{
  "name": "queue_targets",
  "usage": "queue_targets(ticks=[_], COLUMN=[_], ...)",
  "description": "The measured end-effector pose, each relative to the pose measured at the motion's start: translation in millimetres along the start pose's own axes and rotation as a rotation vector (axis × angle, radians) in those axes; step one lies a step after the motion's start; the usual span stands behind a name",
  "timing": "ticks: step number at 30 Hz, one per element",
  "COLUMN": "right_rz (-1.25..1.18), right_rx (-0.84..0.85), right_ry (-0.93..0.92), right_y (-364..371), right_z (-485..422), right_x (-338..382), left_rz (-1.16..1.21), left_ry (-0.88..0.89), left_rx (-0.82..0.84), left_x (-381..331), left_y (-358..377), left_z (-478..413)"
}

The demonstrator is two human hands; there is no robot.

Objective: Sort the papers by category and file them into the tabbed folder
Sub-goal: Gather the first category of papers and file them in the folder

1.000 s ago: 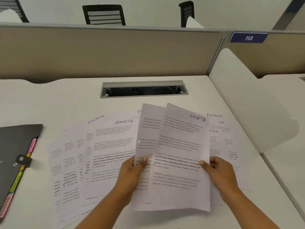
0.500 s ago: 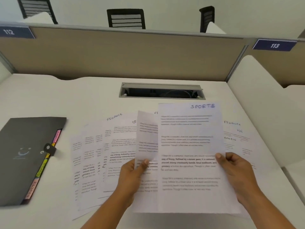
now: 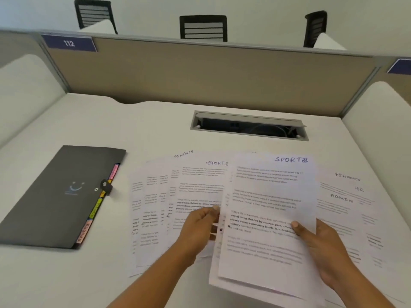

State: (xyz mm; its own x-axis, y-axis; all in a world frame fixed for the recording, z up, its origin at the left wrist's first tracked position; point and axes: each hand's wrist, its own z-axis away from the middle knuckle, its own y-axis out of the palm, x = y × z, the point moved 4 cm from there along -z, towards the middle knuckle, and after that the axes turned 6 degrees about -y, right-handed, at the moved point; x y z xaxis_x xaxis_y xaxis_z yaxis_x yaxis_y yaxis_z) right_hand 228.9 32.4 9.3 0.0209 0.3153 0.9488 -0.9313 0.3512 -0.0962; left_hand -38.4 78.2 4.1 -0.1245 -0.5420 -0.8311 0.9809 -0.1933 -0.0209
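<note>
The left forearm [image 3: 155,278] shows from 6 o'clock and the right forearm [image 3: 364,294] from 5 o'clock, both uncovered from the frame edge up to the wrist. The left grip [image 3: 198,227] and right grip [image 3: 322,247] are bare as well, slim-fingered. Each thumb carries a short, rounded nail; the other nails are hidden.

An office: a white desk [image 3: 155,121] fenced by a tan partition [image 3: 200,74] at twelve o'clock, numbered plate [image 3: 69,43] at eleven, black chairs [image 3: 203,27] beyond.
</note>
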Motion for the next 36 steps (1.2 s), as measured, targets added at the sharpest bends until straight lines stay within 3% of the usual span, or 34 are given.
queue_targets(ticks=[3,5,9,14,17,21,24,27,31,36], right_rz=[-0.023,-0.034,-0.036,0.010,0.063,0.073,0.087,0.093,0.042,-0.080], right_rx=[-0.032,-0.059,-0.113,-0.178,-0.187,-0.204,-0.211,-0.199,-0.174,-0.138], right_ry=[0.013,0.018,0.020,-0.002,-0.006,0.005,-0.005,-0.015,-0.037,-0.059], right_y=[-3,-5,-8,-12,-18,-23,-24,-25,-22,-8], right_z=[1,2,5,10,11,13,12,9,7,0], right_x=[-3,-5,-6,-1,0,-2,-1,2,7,15], left_rz=[-0.295,-0.536,-0.863,-0.967,-0.882,-0.599,-0.598,-0.511,-0.120,0.121], left_ry=[0.105,0.106,-0.051,-0.123,-0.170,-0.260,-0.289,-0.191,-0.006,0.045], left_rx=[-0.520,-0.679,-0.736,-0.713,-0.688,-0.645,-0.583,-0.556,-0.450,-0.327], left_x=[9,15,18,17,18,15,15,19,14,9], left_y=[-40,-58,-75,-74,-74,-82,-87,-87,-75,-66], left_z=[-18,-28,-46,-57,-61,-65,-69,-73,-62,-41])
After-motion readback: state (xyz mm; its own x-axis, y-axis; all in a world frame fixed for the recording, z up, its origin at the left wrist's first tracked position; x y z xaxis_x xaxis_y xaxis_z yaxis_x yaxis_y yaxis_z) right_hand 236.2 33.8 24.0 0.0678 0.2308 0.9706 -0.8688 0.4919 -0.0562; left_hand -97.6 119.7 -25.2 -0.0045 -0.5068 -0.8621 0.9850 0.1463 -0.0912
